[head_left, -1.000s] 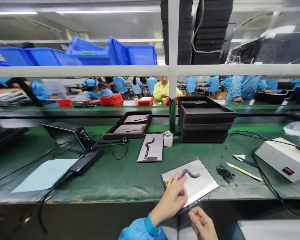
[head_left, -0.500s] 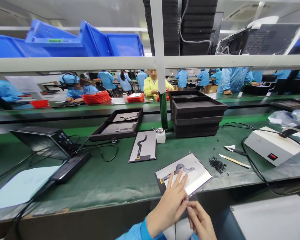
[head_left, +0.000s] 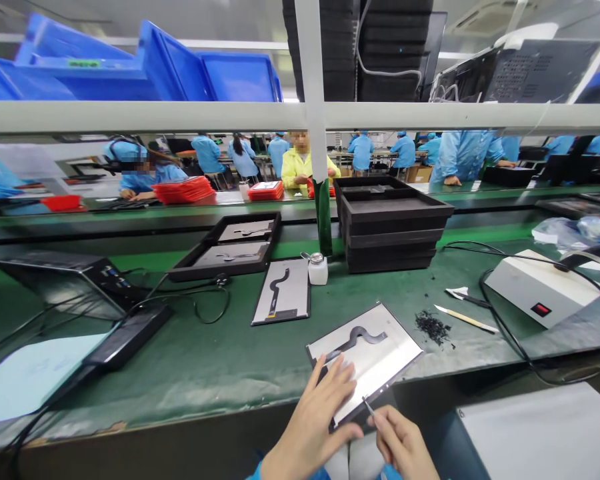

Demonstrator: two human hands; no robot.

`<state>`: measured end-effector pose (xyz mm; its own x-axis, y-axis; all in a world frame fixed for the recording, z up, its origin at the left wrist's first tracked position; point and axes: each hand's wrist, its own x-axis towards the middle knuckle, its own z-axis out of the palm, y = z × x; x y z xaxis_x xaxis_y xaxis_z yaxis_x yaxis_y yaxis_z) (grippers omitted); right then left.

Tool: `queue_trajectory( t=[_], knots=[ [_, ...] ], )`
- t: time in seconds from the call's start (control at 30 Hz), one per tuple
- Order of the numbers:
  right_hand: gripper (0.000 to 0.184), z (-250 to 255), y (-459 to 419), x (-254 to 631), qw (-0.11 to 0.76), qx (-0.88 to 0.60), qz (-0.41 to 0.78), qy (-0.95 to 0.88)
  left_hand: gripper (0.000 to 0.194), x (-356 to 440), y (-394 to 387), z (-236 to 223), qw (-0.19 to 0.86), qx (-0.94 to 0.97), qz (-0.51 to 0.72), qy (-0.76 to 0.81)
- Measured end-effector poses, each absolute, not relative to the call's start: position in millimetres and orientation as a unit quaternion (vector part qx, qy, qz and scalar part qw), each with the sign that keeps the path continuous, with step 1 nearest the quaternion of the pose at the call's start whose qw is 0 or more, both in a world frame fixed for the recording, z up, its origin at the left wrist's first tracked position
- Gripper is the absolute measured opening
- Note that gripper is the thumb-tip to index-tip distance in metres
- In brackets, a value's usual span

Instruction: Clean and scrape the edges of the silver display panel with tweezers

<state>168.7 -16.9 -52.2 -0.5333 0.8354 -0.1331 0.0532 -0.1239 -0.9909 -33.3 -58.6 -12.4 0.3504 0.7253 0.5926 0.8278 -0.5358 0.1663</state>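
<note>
A display panel (head_left: 375, 353) with a grey back and a curved dark flex cable (head_left: 357, 338) lies tilted at the bench's front edge, its near corner jutting past it. My left hand (head_left: 313, 413) rests on its left side with fingers spread, covering the cable's lower end. My right hand (head_left: 403, 437) pinches a thin grey pointed tool (head_left: 369, 405), whose tip is at the panel's near edge; its exact kind is too small to tell. A second display panel (head_left: 293, 293) lies farther back, beside a white dispenser bottle (head_left: 318, 272).
Black trays (head_left: 393, 233) are stacked behind; a flatter black tray (head_left: 177, 273) holds more panels. To the right are black scraps (head_left: 433, 327), a yellow-handled knife (head_left: 465, 319) and a white box (head_left: 540, 290) with cables. A monitor (head_left: 65, 283) leans at left. Co-workers sit beyond.
My left hand has shifted left and down on the panel, away from my right hand. The thin tool in my right hand now shows at the panel's edge. The view has shifted slightly.
</note>
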Motion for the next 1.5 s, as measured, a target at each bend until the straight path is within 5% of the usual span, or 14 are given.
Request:
queue_trajectory(
  t=[0.07,0.27,1.5],
  knots=[
    [0.071,-55.3,-13.8,170.2,0.287,-0.365,0.674,-0.574,0.075,-35.0,-68.5,-18.3,0.136,-0.822,-0.298,-0.466],
    [0.073,-59.6,-11.0,174.2,0.264,-0.359,0.733,-0.513,0.045,-32.0,-74.2,-24.2,0.171,-0.815,-0.274,-0.482],
    [0.066,-20.6,-8.2,190.4,0.3,-0.429,0.722,-0.453,0.052,-34.1,-73.0,-27.0,0.113,-0.811,-0.295,-0.493]
  ],
)
